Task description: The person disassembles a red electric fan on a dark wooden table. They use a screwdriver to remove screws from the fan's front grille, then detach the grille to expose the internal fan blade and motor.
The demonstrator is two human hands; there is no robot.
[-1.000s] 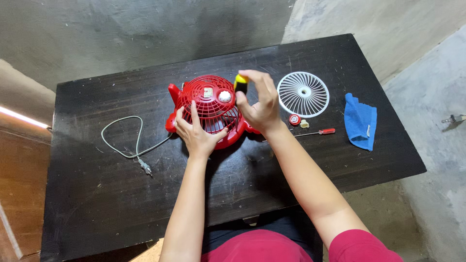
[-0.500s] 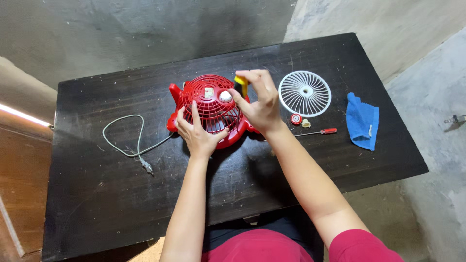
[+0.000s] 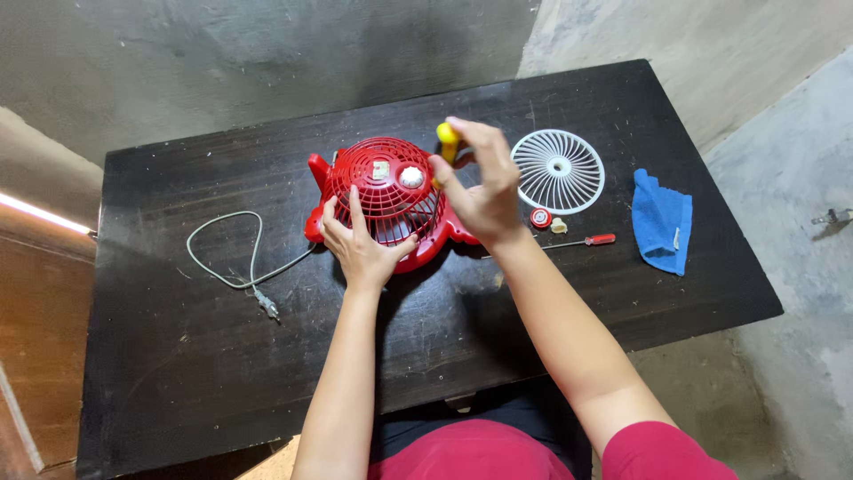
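Observation:
A small red fan (image 3: 384,182) lies grille up in the middle of the black table (image 3: 178,356). My left hand (image 3: 359,240) rests flat on the near side of its grille, fingers spread. My right hand (image 3: 482,191) is closed around a yellow-handled screwdriver (image 3: 446,140), held upright at the fan's right edge. The tool's tip is hidden behind my fingers. A grey cord with a plug (image 3: 233,258) runs left from the fan.
A white round fan grille (image 3: 557,172) lies right of the fan. Near it sit a small red cap (image 3: 539,218), a small pale part (image 3: 558,226) and a thin red-handled screwdriver (image 3: 585,241). A blue cloth (image 3: 661,220) lies further right. Concrete walls surround the table.
My right hand has turned slightly on the yellow screwdriver handle, which shifted a little at the fan's right edge. The left hand and fan stay put.

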